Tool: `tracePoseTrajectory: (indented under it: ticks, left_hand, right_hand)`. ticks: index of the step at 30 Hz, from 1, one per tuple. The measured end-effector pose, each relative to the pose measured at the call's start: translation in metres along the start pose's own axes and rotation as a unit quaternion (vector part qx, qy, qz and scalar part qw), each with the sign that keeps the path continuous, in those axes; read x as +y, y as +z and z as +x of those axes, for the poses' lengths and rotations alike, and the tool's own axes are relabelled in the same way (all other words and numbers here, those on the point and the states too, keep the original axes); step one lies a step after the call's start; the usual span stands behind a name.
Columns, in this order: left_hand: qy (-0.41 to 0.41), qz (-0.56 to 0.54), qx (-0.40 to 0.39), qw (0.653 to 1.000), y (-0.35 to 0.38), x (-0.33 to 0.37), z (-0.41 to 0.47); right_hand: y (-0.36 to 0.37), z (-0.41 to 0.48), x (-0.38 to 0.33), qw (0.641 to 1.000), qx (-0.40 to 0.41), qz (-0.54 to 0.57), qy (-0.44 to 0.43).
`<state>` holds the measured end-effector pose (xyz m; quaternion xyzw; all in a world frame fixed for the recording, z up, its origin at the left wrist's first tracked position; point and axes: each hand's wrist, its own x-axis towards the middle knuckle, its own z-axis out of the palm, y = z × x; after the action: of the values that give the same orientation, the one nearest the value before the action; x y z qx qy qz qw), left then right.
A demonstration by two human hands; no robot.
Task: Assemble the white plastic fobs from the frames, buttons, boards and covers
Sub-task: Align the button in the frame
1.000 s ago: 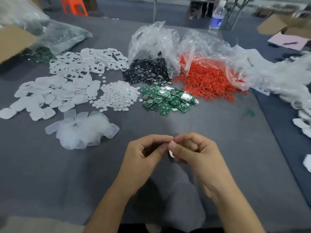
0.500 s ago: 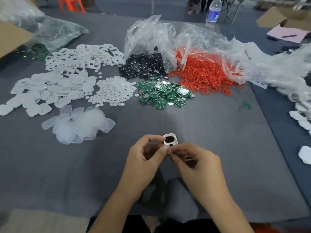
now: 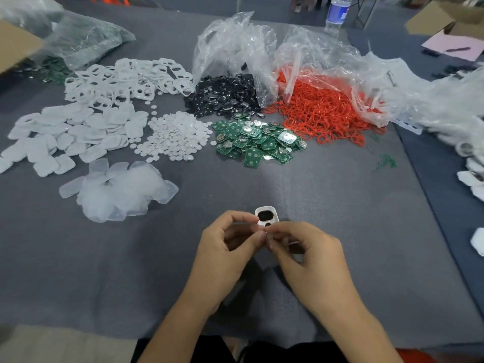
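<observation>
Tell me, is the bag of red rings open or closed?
Open. The clear bag gapes, and red rings spill out onto the table.

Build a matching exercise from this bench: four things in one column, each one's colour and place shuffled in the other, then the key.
Things
1. circuit boards
2. rings
3. frame
4. bottle

Colour and place
A. white, pinched between the left hand and right hand
B. blue label, upright at the far end of the table
C. green, loose unbagged heap
D. red, spilling from a clear bag

Pairs: 1-C, 2-D, 3-A, 4-B
</observation>
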<state>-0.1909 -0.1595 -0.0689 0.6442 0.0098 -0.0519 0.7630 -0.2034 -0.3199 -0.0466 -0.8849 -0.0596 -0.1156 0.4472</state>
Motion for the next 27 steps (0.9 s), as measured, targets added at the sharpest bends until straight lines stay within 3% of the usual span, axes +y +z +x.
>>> tracePoseTrajectory:
  ticks: [3,5,9,12,20,27]
  left_hand:
    - [0.061,0.131,0.031,0.989,-0.002,0.0,0.001]
    - [0.117,0.284,0.051,0.95,-0.004,0.001,0.004]
    - [0.137,0.419,-0.018,0.897,-0.001,0.001,0.017]
    - [0.131,0.442,-0.024,0.887,0.001,-0.003,0.025]
    - [0.124,0.419,-0.011,0.899,0.0,-0.007,0.028]
    - [0.119,0.422,-0.007,0.899,-0.002,-0.008,0.028]
  right_hand:
    - [-0.004,0.005,0.006,0.999,-0.004,0.017,0.029]
    - [-0.01,0.014,0.01,0.999,-0.005,0.001,0.035]
    - [-0.016,0.035,0.016,0.996,-0.048,-0.059,0.049]
    - [-0.015,0.045,0.018,0.992,-0.093,-0.052,0.061]
    - [-0.017,0.063,0.022,0.971,-0.192,-0.002,0.142]
    - [-0.021,0.065,0.023,0.967,-0.227,-0.009,0.115]
